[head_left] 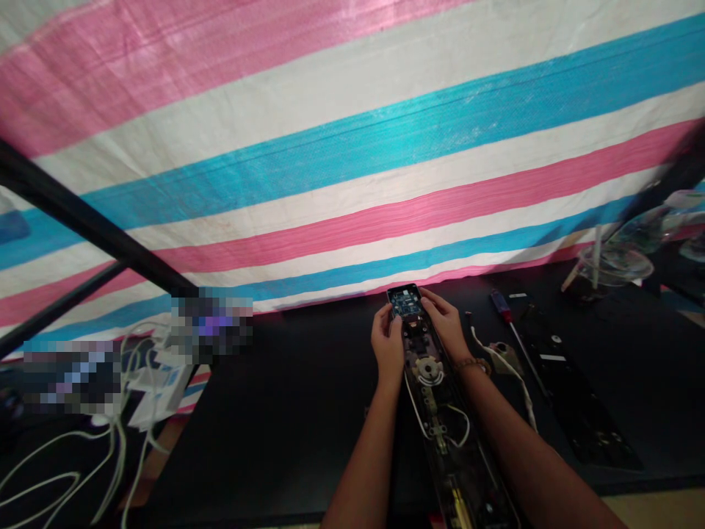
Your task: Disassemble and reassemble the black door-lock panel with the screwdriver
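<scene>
Gripping one long opened device [429, 371], one left hand [388, 344], one right hand [443, 327]; one screwdriver [502, 307] nearby.

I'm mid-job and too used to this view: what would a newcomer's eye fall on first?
Probably the pink, white and blue striped sheet, which fills the background behind the black table. Next, the left hand and right hand at the far end of a long opened device, a circuit board between them. To their right lies a screwdriver.

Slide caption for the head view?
Left hand and right hand hold an opened device, its circuit board exposed; screwdriver at right.
</scene>
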Tool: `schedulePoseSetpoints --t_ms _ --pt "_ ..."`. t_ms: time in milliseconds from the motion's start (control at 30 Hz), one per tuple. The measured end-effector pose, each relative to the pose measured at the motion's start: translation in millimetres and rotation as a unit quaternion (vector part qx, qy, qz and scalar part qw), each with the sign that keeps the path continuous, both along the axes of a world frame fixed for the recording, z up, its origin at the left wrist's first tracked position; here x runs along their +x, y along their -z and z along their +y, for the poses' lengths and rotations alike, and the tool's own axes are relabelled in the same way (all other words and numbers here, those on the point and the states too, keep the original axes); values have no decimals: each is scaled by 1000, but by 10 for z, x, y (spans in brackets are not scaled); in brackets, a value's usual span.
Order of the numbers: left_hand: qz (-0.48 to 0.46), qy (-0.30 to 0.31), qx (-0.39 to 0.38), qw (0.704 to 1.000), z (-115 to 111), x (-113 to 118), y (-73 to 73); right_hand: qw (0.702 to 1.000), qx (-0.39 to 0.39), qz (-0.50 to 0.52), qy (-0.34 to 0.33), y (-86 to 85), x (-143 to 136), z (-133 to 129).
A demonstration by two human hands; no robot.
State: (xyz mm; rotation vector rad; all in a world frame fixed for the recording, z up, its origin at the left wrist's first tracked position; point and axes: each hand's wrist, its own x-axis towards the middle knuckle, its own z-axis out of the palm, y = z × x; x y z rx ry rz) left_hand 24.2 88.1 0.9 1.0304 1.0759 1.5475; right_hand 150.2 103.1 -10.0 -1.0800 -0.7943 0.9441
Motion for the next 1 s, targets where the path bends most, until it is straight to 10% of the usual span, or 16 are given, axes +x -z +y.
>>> schedulePoseSetpoints --t_ms 1000 --pt "58 -18 -74 995 103 -60 136 998 -53 -43 6 129 47 74"
